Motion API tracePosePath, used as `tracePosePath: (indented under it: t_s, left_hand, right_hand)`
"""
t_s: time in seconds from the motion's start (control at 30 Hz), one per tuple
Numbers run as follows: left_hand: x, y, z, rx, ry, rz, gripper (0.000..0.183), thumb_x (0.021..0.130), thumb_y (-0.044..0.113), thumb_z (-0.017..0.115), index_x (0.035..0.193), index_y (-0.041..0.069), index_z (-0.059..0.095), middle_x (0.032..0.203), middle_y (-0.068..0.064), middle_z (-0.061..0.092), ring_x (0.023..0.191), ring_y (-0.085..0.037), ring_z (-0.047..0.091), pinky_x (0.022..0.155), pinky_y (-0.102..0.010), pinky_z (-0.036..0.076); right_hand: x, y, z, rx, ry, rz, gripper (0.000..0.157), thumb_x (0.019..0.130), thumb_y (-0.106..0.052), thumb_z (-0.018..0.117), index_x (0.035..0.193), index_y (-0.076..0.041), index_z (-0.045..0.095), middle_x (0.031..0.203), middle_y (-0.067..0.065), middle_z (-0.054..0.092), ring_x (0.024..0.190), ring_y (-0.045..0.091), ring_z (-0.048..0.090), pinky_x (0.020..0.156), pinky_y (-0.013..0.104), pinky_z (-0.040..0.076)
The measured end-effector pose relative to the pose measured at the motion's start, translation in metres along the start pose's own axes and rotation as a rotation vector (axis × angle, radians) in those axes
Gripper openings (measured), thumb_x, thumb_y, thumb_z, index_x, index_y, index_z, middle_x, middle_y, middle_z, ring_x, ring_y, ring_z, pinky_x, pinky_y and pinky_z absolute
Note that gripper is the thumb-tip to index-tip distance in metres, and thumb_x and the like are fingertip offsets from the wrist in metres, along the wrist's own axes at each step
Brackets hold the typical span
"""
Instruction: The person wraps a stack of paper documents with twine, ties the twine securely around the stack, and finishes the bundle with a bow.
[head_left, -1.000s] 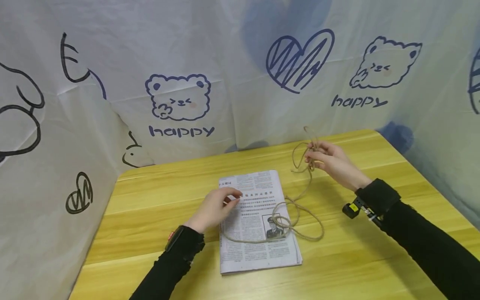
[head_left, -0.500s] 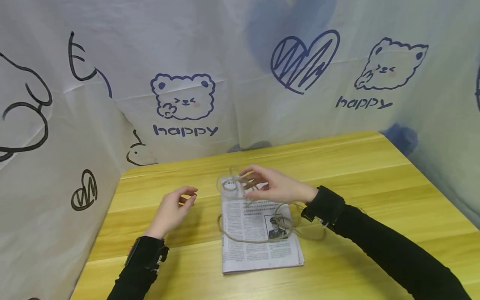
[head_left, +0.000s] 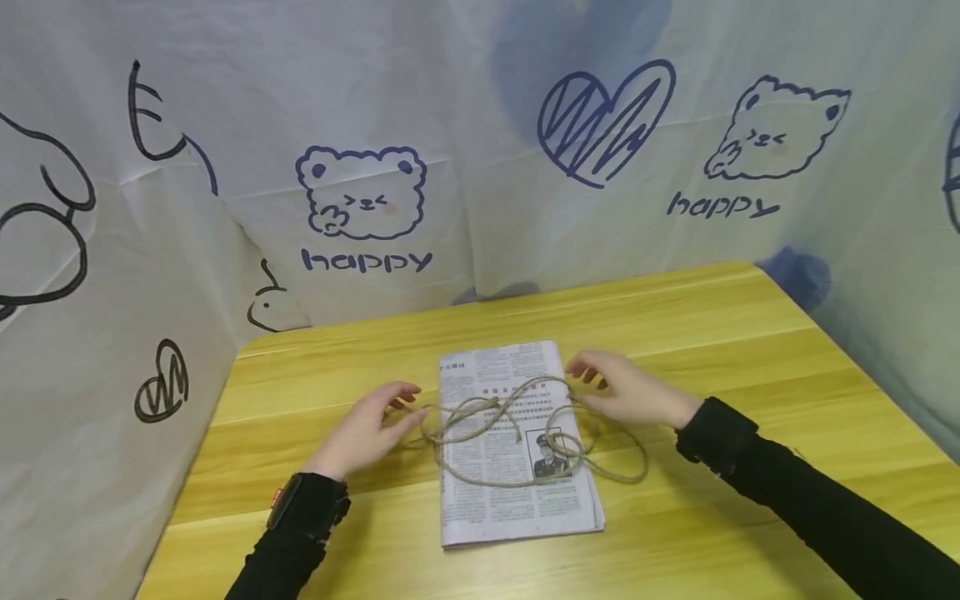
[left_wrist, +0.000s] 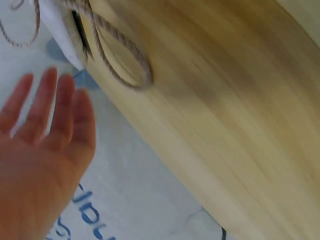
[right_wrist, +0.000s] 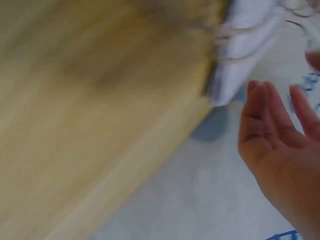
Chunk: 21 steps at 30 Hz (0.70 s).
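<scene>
A folded stack of newspaper (head_left: 487,508) lies flat on the table. Loose twine (head_left: 480,482) runs across it in several loops, some spilling past its left and right edges. My left hand (head_left: 367,429) is just left of the stack, close to the twine loop (left_wrist: 131,55) that sticks out there; the left wrist view shows its fingers apart with nothing in them. Beyond the stack's right edge hovers my right hand (head_left: 630,388), its fingers loosely bent and holding nothing. In the right wrist view, twine (right_wrist: 245,30) crosses the side of the newspaper.
The yellow wood-grain table (head_left: 315,392) spreads out on all sides of the newspaper. A pale cloth (head_left: 480,167) printed with bears and hearts hangs behind the table and along both sides.
My right hand carried the bundled twine end leftward over the newspaper, let it go across the top, and moved back right. My left hand shifted left off the newspaper.
</scene>
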<state>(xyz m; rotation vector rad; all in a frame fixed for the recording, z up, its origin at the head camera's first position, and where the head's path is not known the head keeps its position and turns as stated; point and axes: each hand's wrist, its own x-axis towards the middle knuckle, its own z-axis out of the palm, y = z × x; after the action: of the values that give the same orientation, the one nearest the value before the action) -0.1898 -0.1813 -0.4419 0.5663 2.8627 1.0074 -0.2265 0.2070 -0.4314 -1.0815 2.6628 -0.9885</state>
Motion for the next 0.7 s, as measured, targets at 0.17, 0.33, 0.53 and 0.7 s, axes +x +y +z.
tracePosePath:
  t_s: [0.17, 0.33, 0.53, 0.7]
  left_hand:
    - [0.006, 0.006, 0.018, 0.11, -0.124, 0.009, 0.064, 0.084, 0.042, 0.069, 0.134, 0.008, 0.048, 0.106, -0.004, 0.059, 0.096, -0.018, 0.056, 0.085, -0.039, 0.047]
    - [0.01, 0.01, 0.028, 0.128, -0.142, 0.038, 0.052, 0.087, 0.031, 0.068, 0.13, 0.008, 0.049, 0.091, -0.001, 0.06, 0.081, -0.014, 0.057, 0.074, -0.036, 0.049]
    - [0.014, 0.013, 0.028, 0.093, -0.128, 0.042, 0.037, 0.09, 0.012, 0.061, 0.125, 0.006, 0.049, 0.082, 0.0, 0.056, 0.066, -0.013, 0.051, 0.06, -0.031, 0.045]
    - [0.012, 0.01, 0.011, -0.073, -0.063, 0.024, 0.031, 0.093, 0.013, 0.059, 0.123, 0.008, 0.051, 0.071, -0.001, 0.047, 0.055, -0.011, 0.041, 0.052, -0.026, 0.036]
  right_hand:
    - [-0.02, 0.018, 0.009, -0.121, -0.098, 0.06, 0.047, 0.083, -0.017, 0.071, 0.122, 0.0, 0.051, 0.102, 0.01, 0.059, 0.091, 0.023, 0.056, 0.08, 0.04, 0.049]
    - [-0.021, 0.019, 0.019, -0.138, -0.076, 0.05, 0.041, 0.081, -0.009, 0.07, 0.116, 0.001, 0.051, 0.08, 0.003, 0.053, 0.069, 0.013, 0.048, 0.064, 0.031, 0.046]
    - [-0.02, 0.019, 0.024, -0.135, -0.093, 0.101, 0.018, 0.086, 0.0, 0.058, 0.104, -0.003, 0.056, 0.074, -0.002, 0.053, 0.063, 0.01, 0.047, 0.057, 0.028, 0.043]
    - [-0.022, 0.022, 0.015, -0.022, -0.067, 0.152, 0.018, 0.099, -0.005, 0.043, 0.098, -0.004, 0.061, 0.081, 0.003, 0.058, 0.062, 0.01, 0.045, 0.059, 0.029, 0.04]
